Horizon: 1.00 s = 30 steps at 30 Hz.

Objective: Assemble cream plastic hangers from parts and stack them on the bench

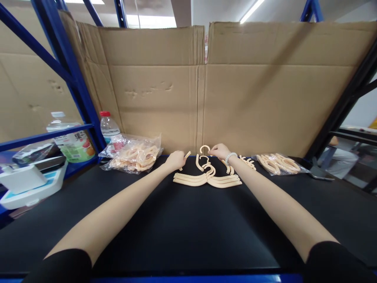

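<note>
- plain black fabric sleeve (63, 267) on the left arm, kinda loose-looking, with a simple curved edge that stops well short of the wrist
- matching black fabric sleeve (330, 259) on the right, same plain look, cut off at about the same spot
- forearms bare below that, left hand (176, 160) bare too
- right hand (220, 151) gets a pale, whitish beaded round bracelet (230, 157) at the wrist

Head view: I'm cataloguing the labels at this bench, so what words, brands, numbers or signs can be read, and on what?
"果": on the label of the large white-capped bottle; its other print is too blurred or partly hidden to read.
Red-capped bottle: label too small and blurred to read.
Beige hangers, cardboard: no readable text.
</note>
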Each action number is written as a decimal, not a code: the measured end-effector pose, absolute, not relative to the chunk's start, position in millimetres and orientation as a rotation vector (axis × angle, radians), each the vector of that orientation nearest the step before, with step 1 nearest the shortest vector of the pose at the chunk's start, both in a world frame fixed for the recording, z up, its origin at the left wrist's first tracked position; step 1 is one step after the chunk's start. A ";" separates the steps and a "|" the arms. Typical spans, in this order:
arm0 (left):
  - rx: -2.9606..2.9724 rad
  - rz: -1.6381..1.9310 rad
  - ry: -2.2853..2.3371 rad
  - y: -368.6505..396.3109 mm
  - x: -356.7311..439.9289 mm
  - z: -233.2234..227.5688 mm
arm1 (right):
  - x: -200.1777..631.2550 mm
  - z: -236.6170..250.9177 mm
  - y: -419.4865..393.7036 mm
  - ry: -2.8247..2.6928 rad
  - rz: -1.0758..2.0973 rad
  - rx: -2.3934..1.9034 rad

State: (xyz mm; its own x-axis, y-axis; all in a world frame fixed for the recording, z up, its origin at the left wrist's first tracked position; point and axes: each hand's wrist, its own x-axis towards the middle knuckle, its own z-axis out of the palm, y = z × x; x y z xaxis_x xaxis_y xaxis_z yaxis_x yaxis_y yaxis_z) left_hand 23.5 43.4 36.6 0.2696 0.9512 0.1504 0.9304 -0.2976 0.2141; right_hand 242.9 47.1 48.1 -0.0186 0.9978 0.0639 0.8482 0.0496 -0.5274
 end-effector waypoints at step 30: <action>1.452 1.101 0.727 -79.7 27.2 3.6 | 240.4 -3.4 -99.1 -1.623 1.275 -0.913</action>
